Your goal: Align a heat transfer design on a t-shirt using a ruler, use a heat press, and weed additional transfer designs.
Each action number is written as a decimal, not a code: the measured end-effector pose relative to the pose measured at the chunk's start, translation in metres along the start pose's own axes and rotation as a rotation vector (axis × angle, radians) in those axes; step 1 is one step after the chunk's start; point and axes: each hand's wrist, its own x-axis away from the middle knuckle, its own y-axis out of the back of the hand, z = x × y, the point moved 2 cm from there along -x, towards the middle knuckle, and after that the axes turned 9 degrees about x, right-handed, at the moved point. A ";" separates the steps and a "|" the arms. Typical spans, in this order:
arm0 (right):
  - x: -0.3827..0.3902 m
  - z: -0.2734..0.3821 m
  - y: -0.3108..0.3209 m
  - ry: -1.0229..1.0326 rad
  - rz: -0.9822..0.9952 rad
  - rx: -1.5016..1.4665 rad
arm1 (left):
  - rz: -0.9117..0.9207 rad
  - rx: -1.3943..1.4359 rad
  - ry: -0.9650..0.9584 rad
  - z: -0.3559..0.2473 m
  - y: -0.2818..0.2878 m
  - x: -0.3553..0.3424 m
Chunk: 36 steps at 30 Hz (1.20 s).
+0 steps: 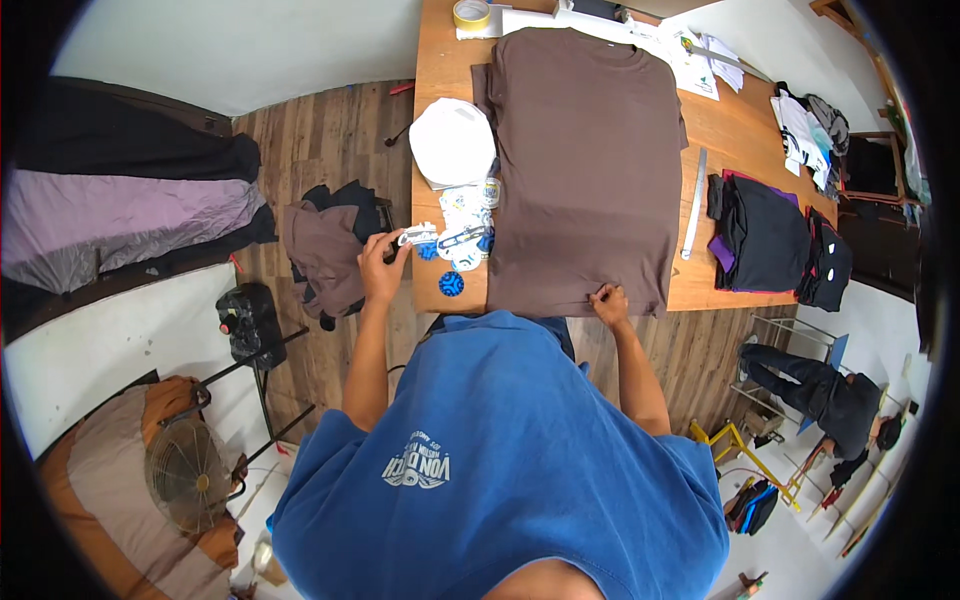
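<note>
In the head view, left of centre, our left hand (383, 266) pinches a white cutout (415, 236), seemingly mid-selection, while our right hand (610, 304), whose grip we cannot tell, touches the brown shirt (588, 170), upper centre, and placing would likely call for smooth cloth.

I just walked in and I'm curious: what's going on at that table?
A person's left hand holds a small, flat white-and-dark piece. Their right hand touches a brown fabric T-shirt near its near edge. The shirt lies spread on a brown wooden table, with a round blue patterned piece to its left.
</note>
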 end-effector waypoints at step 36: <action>0.001 0.005 0.001 0.087 -0.157 0.084 | -0.031 0.007 0.320 0.030 -0.049 0.028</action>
